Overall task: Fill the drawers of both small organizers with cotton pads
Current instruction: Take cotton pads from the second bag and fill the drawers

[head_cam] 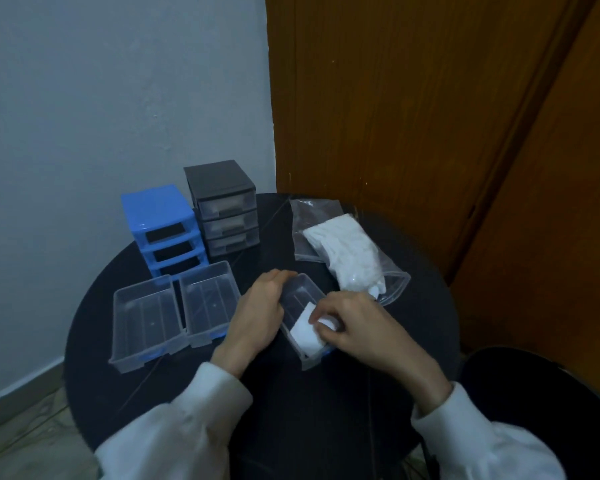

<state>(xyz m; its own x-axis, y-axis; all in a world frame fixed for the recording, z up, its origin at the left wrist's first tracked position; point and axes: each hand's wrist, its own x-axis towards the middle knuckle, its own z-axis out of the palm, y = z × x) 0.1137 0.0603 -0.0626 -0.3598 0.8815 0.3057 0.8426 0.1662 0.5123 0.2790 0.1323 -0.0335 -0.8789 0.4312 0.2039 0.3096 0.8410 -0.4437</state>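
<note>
A clear drawer lies on the round black table in front of me. My left hand grips its left wall. My right hand pinches a stack of white cotton pads sitting in the drawer's near end. Two more clear drawers lie side by side to the left, with nothing in them. Behind them stands the blue organizer with all three slots vacant. The grey organizer stands beside it with its three drawers in, white pads showing through.
A clear zip bag of cotton pads lies at the table's right, its mouth toward my right hand. A grey wall stands behind the organizers and a brown wooden door to the right. A dark round stool sits at lower right.
</note>
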